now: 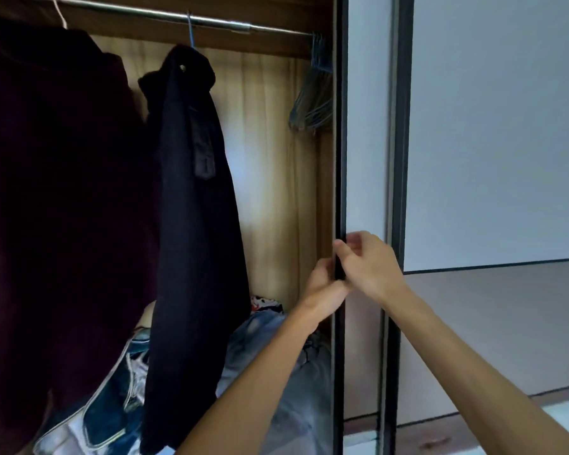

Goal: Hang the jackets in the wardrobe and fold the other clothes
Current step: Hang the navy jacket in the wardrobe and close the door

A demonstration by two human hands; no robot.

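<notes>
Fingers (pixel 355 239) of left hand (pixel 322 287) and right hand (pixel 370 262) curled round dark door edge (pixel 339 159); on rail (pixel 165 14), black jacket (pixel 191 224), shoulder-tabbed, limp, beside maroon jacket (pixel 56 192).

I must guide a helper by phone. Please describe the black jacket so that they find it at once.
Find the metal rail across the top of the wooden wardrobe. The black jacket hangs near its middle on a blue wire hanger. The wider dark maroon garment to its left hangs on a white hanger instead.

Rail (pixel 217 23) with jackets (pixel 191 224); hangers (pixel 312 100)
</notes>
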